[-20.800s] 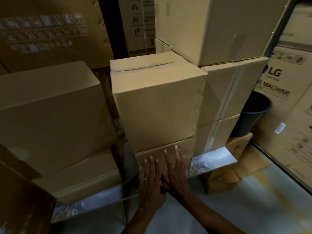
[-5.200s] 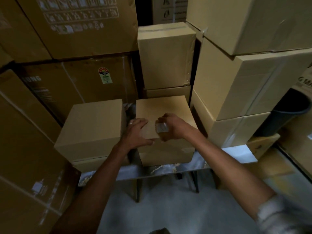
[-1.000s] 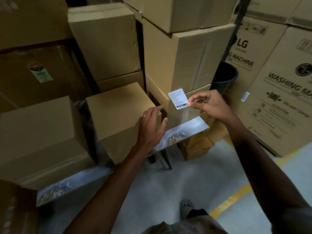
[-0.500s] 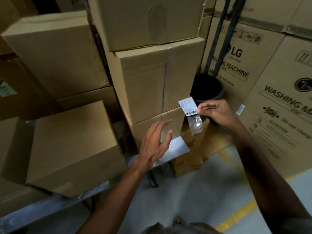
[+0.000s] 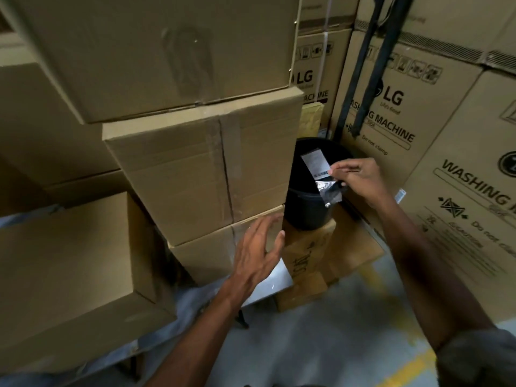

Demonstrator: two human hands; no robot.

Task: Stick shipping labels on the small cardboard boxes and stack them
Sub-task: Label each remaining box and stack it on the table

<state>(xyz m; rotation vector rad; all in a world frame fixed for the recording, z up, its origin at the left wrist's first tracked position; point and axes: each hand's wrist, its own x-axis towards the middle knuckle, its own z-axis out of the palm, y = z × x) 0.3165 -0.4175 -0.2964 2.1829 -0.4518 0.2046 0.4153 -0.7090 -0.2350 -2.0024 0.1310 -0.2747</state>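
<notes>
The right hand (image 5: 356, 178) pinched the white label (image 5: 315, 161) by one edge, a shiny strip of backing (image 5: 329, 192) dangling below it, both held over the black bin (image 5: 304, 208) at about two o'clock. The left hand (image 5: 258, 254) hung empty, fingers spread, in front of the lowest box (image 5: 212, 255) of the middle stack. Another box (image 5: 64, 272) sat at nine o'clock on the metal table (image 5: 275, 280).

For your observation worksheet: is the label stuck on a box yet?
No. The right hand holds the label above the black bin.
</notes>
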